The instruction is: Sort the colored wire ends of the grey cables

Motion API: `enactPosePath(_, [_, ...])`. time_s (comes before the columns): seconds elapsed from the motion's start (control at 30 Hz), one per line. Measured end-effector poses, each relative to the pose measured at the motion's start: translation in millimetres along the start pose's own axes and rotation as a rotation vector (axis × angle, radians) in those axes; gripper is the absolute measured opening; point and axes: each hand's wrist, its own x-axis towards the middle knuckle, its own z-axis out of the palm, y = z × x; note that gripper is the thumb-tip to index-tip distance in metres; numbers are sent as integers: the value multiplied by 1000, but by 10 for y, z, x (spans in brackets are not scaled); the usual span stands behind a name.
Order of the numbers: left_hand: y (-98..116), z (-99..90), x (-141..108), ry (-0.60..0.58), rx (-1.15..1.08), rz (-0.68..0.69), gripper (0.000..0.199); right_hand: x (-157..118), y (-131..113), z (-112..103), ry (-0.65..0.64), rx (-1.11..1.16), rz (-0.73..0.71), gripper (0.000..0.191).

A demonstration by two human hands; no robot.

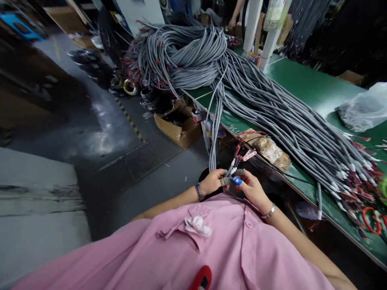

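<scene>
In front of my pink shirt, my left hand [213,182] is closed around the end of a few grey cables [213,149] that hang down from the bench. Just to its right, my right hand [254,191] has its fingers pinched at the same cable ends; a blue covering shows on the thumb, and grey-brown wraps on fingers. Thin red, dark and green wires [238,154] fan out from the white-banded cable ends above my fingers. A pink clip [249,155] sits beside these wires. Exactly what the fingertips press on is hidden.
A large coil of grey cables [187,56] and a long bundle [281,108] lie on the green bench [290,76]. Nearby are a taped brown packet [269,151], orange-handled tool [371,220] and plastic bag [367,106]. An open cardboard box [178,131] stands on the floor. Another person's arm [236,14] shows behind.
</scene>
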Motion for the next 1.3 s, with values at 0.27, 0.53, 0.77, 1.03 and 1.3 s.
enactPosePath(0.27, [-77, 94, 42, 19, -115, -51, 40, 87, 130, 27, 152, -282, -153, 26])
enactPosePath(0.53, [-67, 79, 137, -27, -291, -81, 40, -77, -20, -45, 240, -692, -297, 11])
enactPosePath(0.77, [190, -80, -117, 224, -336, 260, 28, -149, -27, -224, 31, -690, -394, 21])
enactPosePath(1.03, [668, -567, -531, 446, -713, 351, 18, -112, 15, -240, -91, -741, -398, 18])
enactPosePath(1.3, [838, -833, -726, 480, -715, 479, 12, -106, 22, -338, 8, -753, -370, 23])
